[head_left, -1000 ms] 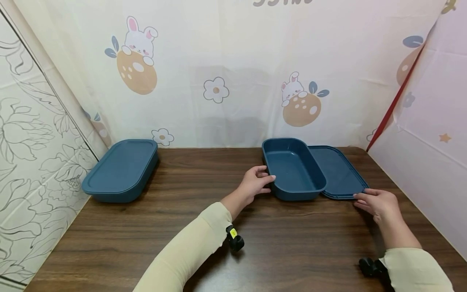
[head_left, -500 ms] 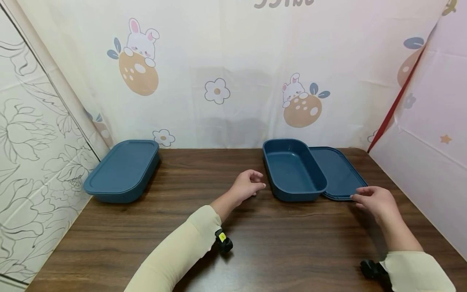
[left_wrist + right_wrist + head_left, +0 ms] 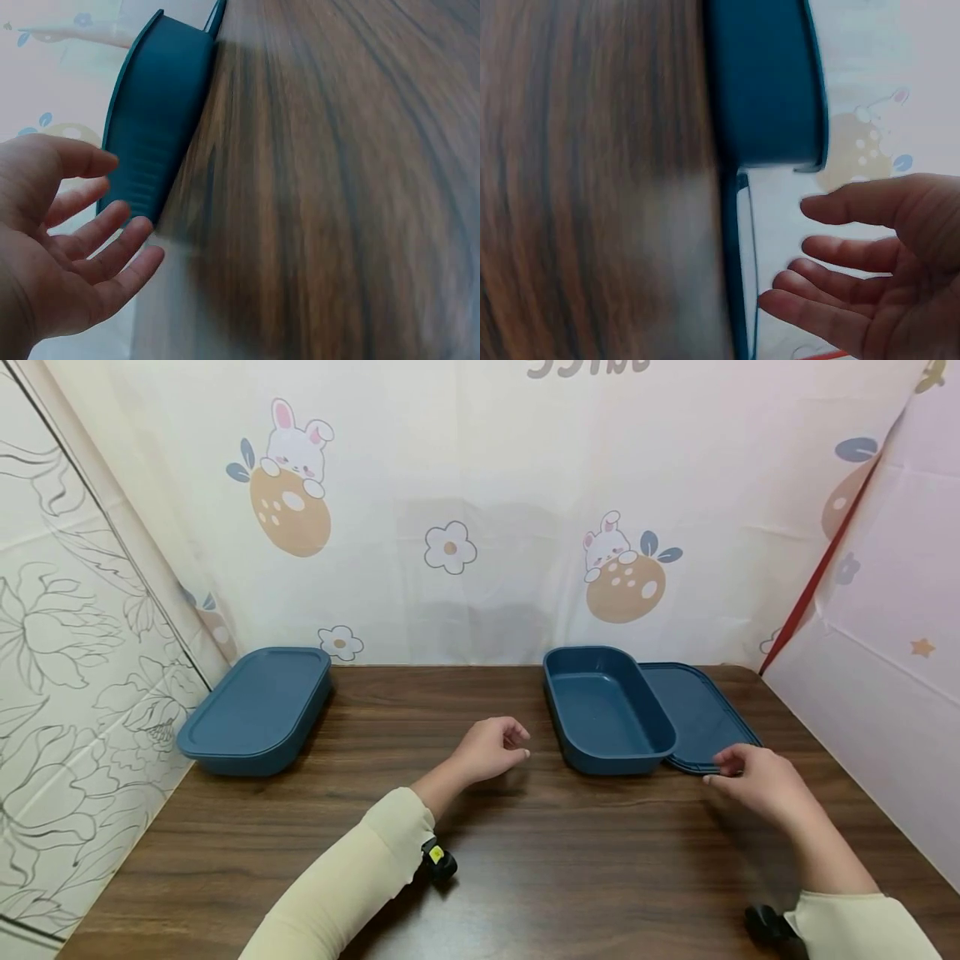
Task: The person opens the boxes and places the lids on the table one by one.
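Wood-grain counter; open blue box; lid just right of box; lidded container well left of box; left hand left of box, right hand right of it; both grips apart

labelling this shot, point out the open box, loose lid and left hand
open box (image 3: 603,712), head view, inner floor
loose lid (image 3: 697,714), head view, flat middle
left hand (image 3: 486,750), head view, back of hand
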### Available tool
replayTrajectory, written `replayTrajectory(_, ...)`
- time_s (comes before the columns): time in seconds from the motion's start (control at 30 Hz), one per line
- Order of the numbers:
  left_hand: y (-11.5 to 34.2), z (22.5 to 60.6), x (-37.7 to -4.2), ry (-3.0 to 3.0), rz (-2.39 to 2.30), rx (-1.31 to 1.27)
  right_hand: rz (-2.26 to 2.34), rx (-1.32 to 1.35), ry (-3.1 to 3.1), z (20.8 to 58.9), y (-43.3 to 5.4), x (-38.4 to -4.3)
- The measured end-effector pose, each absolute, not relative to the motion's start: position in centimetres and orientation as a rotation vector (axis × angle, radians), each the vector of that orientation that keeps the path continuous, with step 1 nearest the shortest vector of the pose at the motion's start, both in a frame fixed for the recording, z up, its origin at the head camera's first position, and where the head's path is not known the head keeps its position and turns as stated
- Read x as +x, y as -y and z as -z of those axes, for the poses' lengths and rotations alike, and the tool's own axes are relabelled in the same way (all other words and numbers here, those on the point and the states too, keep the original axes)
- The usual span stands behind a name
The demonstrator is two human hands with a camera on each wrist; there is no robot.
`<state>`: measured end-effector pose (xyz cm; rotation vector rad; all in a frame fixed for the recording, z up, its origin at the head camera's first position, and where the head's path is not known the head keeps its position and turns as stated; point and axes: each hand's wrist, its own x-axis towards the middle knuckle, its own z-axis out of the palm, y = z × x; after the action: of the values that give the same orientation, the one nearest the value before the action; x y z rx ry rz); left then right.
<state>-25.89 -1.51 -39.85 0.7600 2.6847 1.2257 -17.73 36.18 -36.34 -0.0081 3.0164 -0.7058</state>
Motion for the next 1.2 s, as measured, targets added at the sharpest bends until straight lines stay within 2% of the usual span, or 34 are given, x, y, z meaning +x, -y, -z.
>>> replayTrajectory(0.43,4.6,38.9,-24.5,-2.856,-1.01,0.931,0.715,-0.285,-3.059,35.3,-31.4,-15.9)
replayTrajectory(0.9,8.7,38.0,-22.3,-3.0,-1.021,0.863,0.719,-0.533,-3.049,34.4,-26.5,-15.5)
replayTrajectory(1.2,11.1,37.6,-21.1,-3.103,-0.902,0.894,0.69,-0.793,-3.105,34.3,-24.3,-15.6)
